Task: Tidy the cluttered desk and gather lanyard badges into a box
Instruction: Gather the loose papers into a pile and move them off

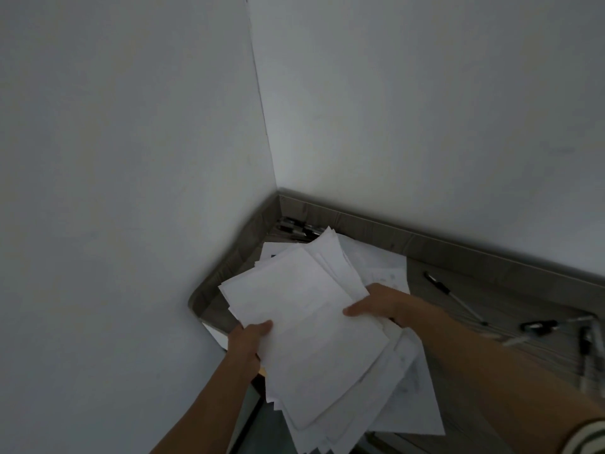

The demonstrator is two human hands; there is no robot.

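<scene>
Two grips on one paper stack (311, 322). Left grip (248, 339), a bare hand, is clamped on the stack's near-left edge: thumb on top, fingers hidden under the sheets. Right grip (376, 303), also bare, is clamped on the stack's right edge the same way, thumb flat on the top sheet, fingers out of sight below.

Stack: white, loose, fanned unevenly, corners poking out at its far and near ends. It is held tilted over the bench (465, 299), a grey wood-grain surface with a raised rim (425, 245), set into a corner of white walls (131, 158). Cannot tell whether the stack's lowest sheets touch the bench.

- Beyond the stack and partly under it: more loose sheets (383, 267) lying flat on the bench.
- Past the stack's far tip, in the bench corner: a small heap of dark pens (294, 229).
- Right of the stack: a single pen (438, 285), dark cap, pale barrel, lying alone.
- Farther right of the stack: several scattered pens (540, 326), blurred.
- Near-right of the stack, at the frame edge: a striped cuff (586, 437) on the right arm.
</scene>
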